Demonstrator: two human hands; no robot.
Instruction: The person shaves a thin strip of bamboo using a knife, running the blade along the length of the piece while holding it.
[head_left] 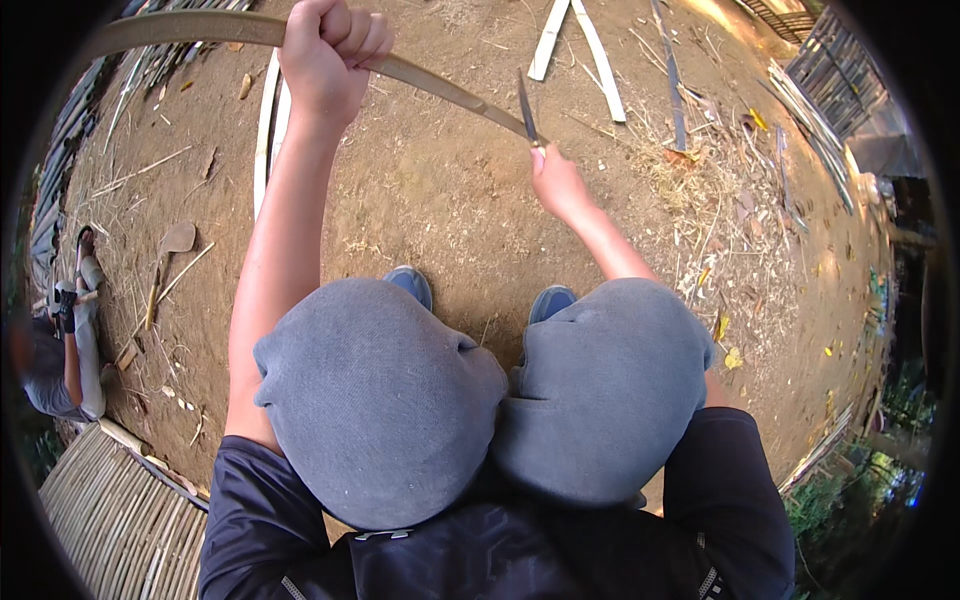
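A long, flat bamboo strip (440, 84) slants from the upper left down toward the middle right. My left hand (335, 50) is closed in a fist around it near the top of the view. Its lower right end reaches my right hand (558, 180), whose fingers are wrapped round the handle of a knife (526, 108). The dark, narrow blade points up and away, touching or crossing the strip just above the handle; which of the two I cannot tell. My knees, in grey trousers (380, 400), are bent up between my forearms.
Pale split strips (590, 60) lie on the dirt floor ahead, with a darker strip (672, 80) beside them. Shavings and dry straw (710, 210) litter the right. At left are a broad-bladed tool (176, 240), another person (65, 350) sitting, and a slatted bamboo platform (120, 520).
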